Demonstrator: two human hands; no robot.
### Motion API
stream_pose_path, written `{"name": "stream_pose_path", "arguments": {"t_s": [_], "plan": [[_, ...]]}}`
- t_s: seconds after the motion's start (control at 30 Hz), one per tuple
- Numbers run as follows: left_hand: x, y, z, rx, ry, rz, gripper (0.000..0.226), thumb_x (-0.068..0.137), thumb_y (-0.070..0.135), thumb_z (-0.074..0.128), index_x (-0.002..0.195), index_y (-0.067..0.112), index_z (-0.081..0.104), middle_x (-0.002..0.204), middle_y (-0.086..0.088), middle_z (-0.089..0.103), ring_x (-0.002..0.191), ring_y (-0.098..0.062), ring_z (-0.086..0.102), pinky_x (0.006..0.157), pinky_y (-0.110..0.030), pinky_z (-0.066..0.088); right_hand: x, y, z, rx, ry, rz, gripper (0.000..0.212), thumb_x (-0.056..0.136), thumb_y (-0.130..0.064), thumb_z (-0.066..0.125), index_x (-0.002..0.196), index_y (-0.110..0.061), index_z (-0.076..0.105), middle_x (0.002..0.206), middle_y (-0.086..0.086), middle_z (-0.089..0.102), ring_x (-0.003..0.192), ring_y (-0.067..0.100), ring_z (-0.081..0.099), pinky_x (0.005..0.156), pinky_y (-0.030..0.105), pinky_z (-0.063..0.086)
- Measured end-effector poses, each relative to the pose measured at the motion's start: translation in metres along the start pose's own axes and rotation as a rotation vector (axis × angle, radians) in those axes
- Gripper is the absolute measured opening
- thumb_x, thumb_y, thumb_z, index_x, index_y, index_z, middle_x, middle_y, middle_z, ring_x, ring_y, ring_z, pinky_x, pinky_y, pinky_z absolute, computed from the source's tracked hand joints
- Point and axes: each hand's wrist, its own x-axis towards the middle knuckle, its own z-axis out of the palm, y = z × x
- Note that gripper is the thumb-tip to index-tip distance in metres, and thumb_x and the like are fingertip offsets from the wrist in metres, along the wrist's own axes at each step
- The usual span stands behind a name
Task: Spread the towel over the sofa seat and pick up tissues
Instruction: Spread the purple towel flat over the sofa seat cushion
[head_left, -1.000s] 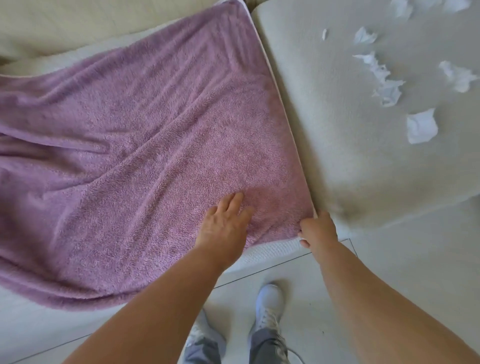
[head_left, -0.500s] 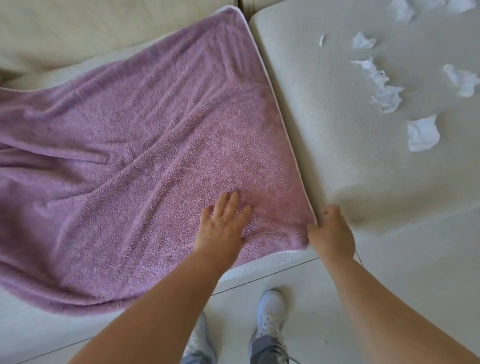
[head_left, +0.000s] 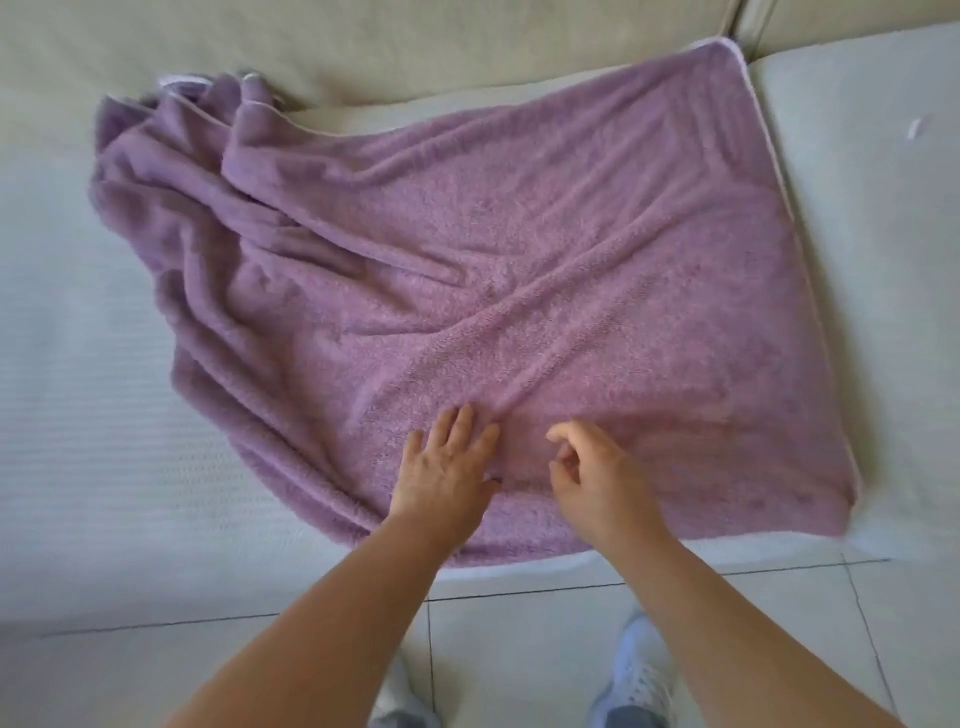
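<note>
A purple towel (head_left: 519, 270) lies across the cream sofa seat (head_left: 93, 395). Its right half is fairly flat, with its right edge along the gap between two cushions. Its left part is bunched in folds near the backrest. My left hand (head_left: 447, 467) rests flat on the towel near its front edge, fingers spread. My right hand (head_left: 597, 478) hovers just to the right of it, fingers loosely curled and holding nothing. One small white tissue scrap (head_left: 913, 128) lies on the right cushion (head_left: 872, 260); the other tissues are out of view.
The sofa backrest (head_left: 415, 47) runs along the top. Pale floor tiles (head_left: 519, 649) lie below the seat's front edge, with my two light shoes (head_left: 639, 680) standing on them close to the sofa.
My right hand let go of the towel's front right corner and moved left onto the towel beside my left hand. The view swung left, so the tissues left the frame.
</note>
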Motion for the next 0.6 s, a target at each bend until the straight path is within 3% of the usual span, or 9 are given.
{"name": "stream_pose_path", "arguments": {"t_s": [0.1,0.2,0.3,0.4,0.5,0.6], "plan": [[-0.034,-0.084,0.013,-0.001,0.044,-0.035,0.054,0.091,0.04,0.049,0.141,0.024,0.035,0.153,-0.006,0.028,0.139,-0.025,0.026,0.105,-0.045,0.029,0.002,-0.062,0.06,-0.008,-0.066,-0.041,0.024,0.085,-0.011,0.058,0.108,-0.018,0.059,0.087,-0.008,0.055,0.08,0.018,0.058,0.075,0.034,0.049],[-0.067,-0.169,0.021,-0.024,0.178,-0.055,0.038,0.074,0.024,0.067,0.111,0.02,0.062,0.126,-0.009,0.059,0.118,-0.028,0.052,0.093,-0.042,0.041,0.007,-0.134,0.127,0.031,-0.114,-0.097,0.02,0.083,-0.01,0.057,0.101,-0.018,0.06,0.087,-0.007,0.057,0.086,0.019,0.058,0.077,0.034,0.048],[-0.083,-0.225,0.016,-0.074,0.289,-0.123,0.034,0.067,0.013,0.07,0.101,0.018,0.063,0.116,-0.007,0.061,0.108,-0.029,0.056,0.085,-0.042,0.047,0.01,-0.19,0.173,0.028,-0.146,-0.142,0.011,0.084,-0.015,0.056,0.093,-0.019,0.059,0.092,-0.004,0.061,0.089,0.021,0.06,0.075,0.032,0.045],[-0.094,-0.272,0.012,-0.185,0.285,-0.287,0.029,0.075,0.015,0.07,0.102,0.016,0.064,0.098,-0.004,0.064,0.092,-0.028,0.06,0.072,-0.041,0.049,0.013,-0.231,0.207,-0.026,-0.191,-0.214,0.028,0.083,-0.013,0.055,0.109,-0.021,0.058,0.109,-0.004,0.06,0.103,0.019,0.059,0.085,0.032,0.045],[-0.1,-0.3,0.017,-0.309,0.259,-0.387,0.025,0.09,0.019,0.054,0.114,0.018,0.06,0.107,-0.001,0.061,0.102,-0.024,0.055,0.074,-0.037,0.047,0.028,-0.251,0.23,-0.205,-0.201,-0.347,0.044,0.077,-0.013,0.057,0.121,-0.018,0.052,0.12,0.0,0.051,0.115,0.023,0.051,0.094,0.036,0.044],[-0.101,-0.305,0.023,-0.348,0.279,-0.347,0.03,0.094,0.022,0.047,0.122,0.022,0.057,0.115,0.004,0.058,0.107,-0.019,0.051,0.075,-0.033,0.047,0.053,-0.251,0.231,-0.416,-0.168,-0.291,0.061,0.076,-0.017,0.061,0.133,-0.018,0.04,0.129,0.003,0.045,0.118,0.029,0.045,0.094,0.041,0.043]]}}
